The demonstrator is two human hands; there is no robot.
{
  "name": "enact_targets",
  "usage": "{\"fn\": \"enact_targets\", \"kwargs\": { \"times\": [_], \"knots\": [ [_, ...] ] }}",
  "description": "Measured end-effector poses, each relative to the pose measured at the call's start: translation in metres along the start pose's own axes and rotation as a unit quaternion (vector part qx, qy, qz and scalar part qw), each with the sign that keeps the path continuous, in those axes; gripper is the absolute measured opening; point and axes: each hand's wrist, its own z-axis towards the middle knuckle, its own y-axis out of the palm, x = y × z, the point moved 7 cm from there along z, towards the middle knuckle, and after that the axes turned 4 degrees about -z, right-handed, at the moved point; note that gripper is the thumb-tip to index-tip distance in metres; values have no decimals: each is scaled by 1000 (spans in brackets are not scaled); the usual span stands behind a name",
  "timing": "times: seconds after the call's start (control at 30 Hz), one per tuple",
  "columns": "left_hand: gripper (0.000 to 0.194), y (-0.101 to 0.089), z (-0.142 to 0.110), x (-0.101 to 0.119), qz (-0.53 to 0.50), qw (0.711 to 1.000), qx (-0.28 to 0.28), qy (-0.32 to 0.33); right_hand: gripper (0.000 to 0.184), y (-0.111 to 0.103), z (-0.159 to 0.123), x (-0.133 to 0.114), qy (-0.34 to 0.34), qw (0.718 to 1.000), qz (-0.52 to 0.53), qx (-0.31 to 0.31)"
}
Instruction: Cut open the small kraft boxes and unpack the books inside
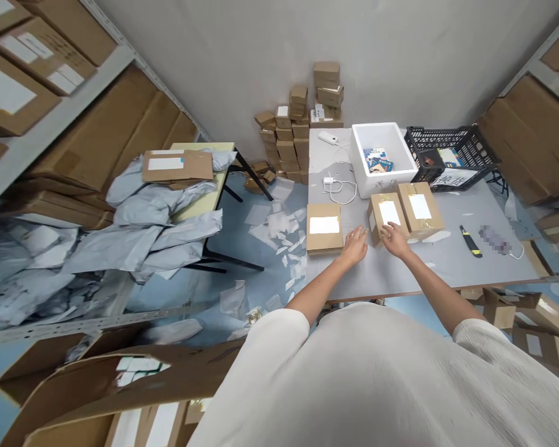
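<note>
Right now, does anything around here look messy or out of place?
Yes: white paper scraps litter the blue floor beside the grey-topped table, like dropped waste. Grey plastic parcels are heaped untidily on the pale yellow table.

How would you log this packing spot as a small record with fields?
left_hand: left hand, between left box and middle box
right_hand: right hand, fingers at middle box
third_box: right box, beside middle box
containers: white tub, black crate, both holding printed items
tool: black-and-yellow cutter, right of right box
side_table: brown carton, grey bags
floor: paper scraps between tables
</note>
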Motion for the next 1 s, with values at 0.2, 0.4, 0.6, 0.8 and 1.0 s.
{"fn": "enact_targets", "kwargs": {
  "times": [0.2,0.4,0.6,0.8,1.0],
  "knots": [
    [68,56,46,52,-19,1000,-6,21,57,-17,8,62,-7,1000,0,-17],
    [79,67,44,50,17,999,13,-31,59,-17,13,70,-63,997,-6,-41],
    [74,46,34,31,25,994,37,-98,60,-15,12,36,-105,994,11,-37],
    [61,-10,-3,-20,36,977,107,-180,64,-5,10,-23,-165,985,35,-43],
    [56,-44,-46,-67,69,967,92,-227,67,21,11,-59,-160,984,47,-63]
  ]
}}
